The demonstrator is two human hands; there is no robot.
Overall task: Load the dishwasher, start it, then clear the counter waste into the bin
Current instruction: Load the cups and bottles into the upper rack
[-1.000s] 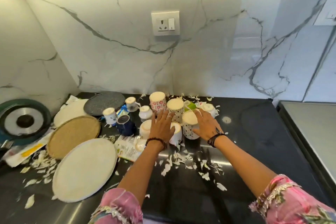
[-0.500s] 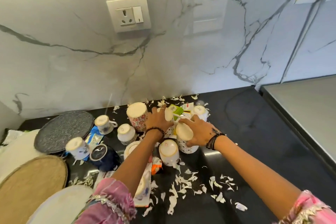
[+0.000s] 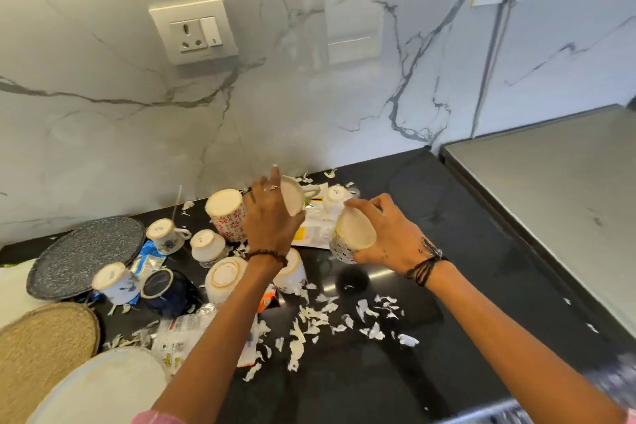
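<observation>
Two cups lifted: I have one in each hand, both tipped, clear of the black table.
Left hand: curled round a pale cup, its base facing me, handle to the right.
Right hand: fingers wrapped round a dotted cup, base turned toward me.
Handling: ceramic, I judge — stiff, glazed, slippery, and quick to chip if the two knock together.
Hold: round the body or through the handle, not by the rim.
Left on the table: several upturned cups, among them a red-flowered cup, beside plates, wrappers and white scraps.
Dishwasher: not in view.
</observation>
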